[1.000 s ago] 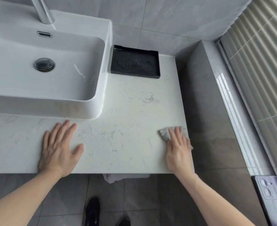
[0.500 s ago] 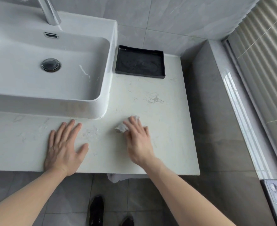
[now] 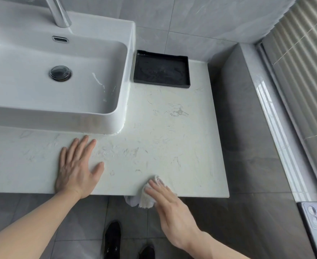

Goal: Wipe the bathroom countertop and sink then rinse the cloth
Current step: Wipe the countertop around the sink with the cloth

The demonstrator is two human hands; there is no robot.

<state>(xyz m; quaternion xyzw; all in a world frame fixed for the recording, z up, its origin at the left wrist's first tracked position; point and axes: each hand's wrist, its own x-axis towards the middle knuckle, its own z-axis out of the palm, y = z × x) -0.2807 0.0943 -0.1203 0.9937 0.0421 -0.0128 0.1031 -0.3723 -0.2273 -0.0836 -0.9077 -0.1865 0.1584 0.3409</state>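
Note:
A white marbled countertop (image 3: 163, 139) fills the middle of the view, with a white rectangular sink (image 3: 42, 86) on its left part. My left hand (image 3: 77, 167) lies flat on the countertop below the sink, fingers spread, holding nothing. My right hand (image 3: 170, 208) presses a small white cloth (image 3: 147, 198) against the countertop's front edge; part of the cloth hangs over the edge. A chrome tap (image 3: 59, 13) rises behind the sink, and the round drain (image 3: 60, 73) is shut.
A black tray (image 3: 161, 70) lies at the back of the countertop beside the sink. Grey tiled wall (image 3: 191, 15) behind, a grey ledge (image 3: 247, 109) and ribbed blind (image 3: 307, 62) at right. A phone (image 3: 316, 221) lies at lower right. Black shoes (image 3: 112, 238) stand on the floor tiles.
My right hand has swept the cloth from the right edge to the middle, then back toward me to the front edge. My left hand stays flat in place.

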